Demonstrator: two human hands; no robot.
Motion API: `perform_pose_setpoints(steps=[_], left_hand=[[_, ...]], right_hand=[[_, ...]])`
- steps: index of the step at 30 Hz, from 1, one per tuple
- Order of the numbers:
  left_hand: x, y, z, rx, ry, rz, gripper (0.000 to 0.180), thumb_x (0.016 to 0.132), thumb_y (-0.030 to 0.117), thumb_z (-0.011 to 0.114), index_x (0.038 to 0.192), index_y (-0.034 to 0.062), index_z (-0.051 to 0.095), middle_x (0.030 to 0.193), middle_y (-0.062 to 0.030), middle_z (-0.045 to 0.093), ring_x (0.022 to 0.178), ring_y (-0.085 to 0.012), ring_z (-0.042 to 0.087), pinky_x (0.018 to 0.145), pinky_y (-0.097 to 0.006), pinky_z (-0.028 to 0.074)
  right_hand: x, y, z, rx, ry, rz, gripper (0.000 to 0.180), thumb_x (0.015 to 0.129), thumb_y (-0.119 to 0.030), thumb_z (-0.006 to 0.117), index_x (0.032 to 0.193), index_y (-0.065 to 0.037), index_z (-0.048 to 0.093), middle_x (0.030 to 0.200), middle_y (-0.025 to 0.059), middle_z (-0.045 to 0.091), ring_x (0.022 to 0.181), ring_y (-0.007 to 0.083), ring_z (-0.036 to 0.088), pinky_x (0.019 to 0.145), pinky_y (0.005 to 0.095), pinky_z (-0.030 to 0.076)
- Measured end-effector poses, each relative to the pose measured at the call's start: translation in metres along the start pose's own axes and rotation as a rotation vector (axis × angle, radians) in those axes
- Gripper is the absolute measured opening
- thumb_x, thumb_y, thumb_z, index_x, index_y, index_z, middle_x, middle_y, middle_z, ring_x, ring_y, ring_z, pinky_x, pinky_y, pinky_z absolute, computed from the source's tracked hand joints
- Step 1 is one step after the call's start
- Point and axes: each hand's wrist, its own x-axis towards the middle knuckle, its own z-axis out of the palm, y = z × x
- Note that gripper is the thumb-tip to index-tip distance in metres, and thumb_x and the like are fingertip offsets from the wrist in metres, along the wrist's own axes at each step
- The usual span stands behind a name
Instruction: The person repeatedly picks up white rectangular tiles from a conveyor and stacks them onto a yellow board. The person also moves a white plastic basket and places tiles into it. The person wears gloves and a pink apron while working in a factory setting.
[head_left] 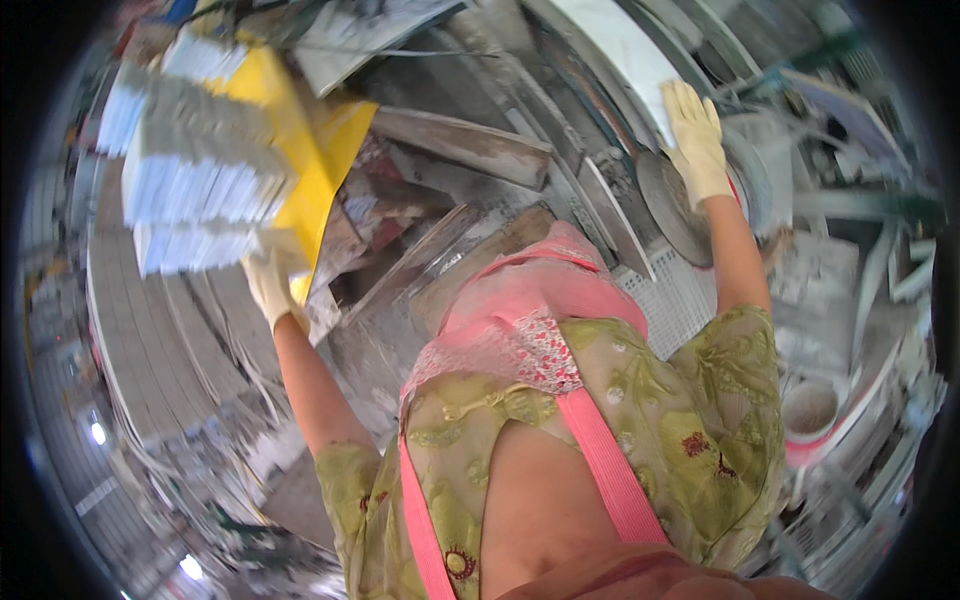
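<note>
Both my hands wear pale cream gloves. My left hand is at the near end of a tall stack of thin white slabs on the left, apparently touching the nearest ones. Its fingers are blurred and partly hidden against the stack, so their grip does not show. Under and beside the stack lies a bright yellow sheet. Far to the right, my right hand reaches out with its fingers stretched, lying flat at the edge of a long white strip. Below that hand is a round grey disc.
Wooden boards and scraps fill the middle, ahead of my pink apron. A white perforated grate lies right of it. Long grey planks stand at the left. A round tub sits at the right.
</note>
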Motion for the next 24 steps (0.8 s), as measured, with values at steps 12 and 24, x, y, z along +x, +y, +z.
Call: perform_pose_setpoints(steps=[12,24], left_hand=[[-0.035,0.047,-0.003,0.179,0.134,-0.15,0.034,0.085,0.031,0.058,0.102,0.0042,0.072,0.097,-0.0237,0.072,0.094,-0.0397,0.07,0.083,-0.047,0.053],[-0.028,0.042,-0.006,0.249,0.058,-0.194,0.035,0.089,0.036,0.057,0.104,0.0069,0.07,0.102,-0.0183,0.072,0.098,-0.0355,0.069,0.083,-0.044,0.053]], right_hand=[[0.054,0.018,0.001,-0.041,0.084,-0.443,0.062,0.09,-0.009,0.067,0.148,0.0,0.046,0.153,0.0188,0.046,0.141,0.033,0.044,0.118,0.0464,0.032],[0.091,-0.003,0.008,-0.114,-0.109,-0.269,0.081,0.083,-0.01,0.074,0.154,0.0,0.034,0.155,0.0186,0.045,0.144,0.0334,0.042,0.118,0.0405,0.032]])
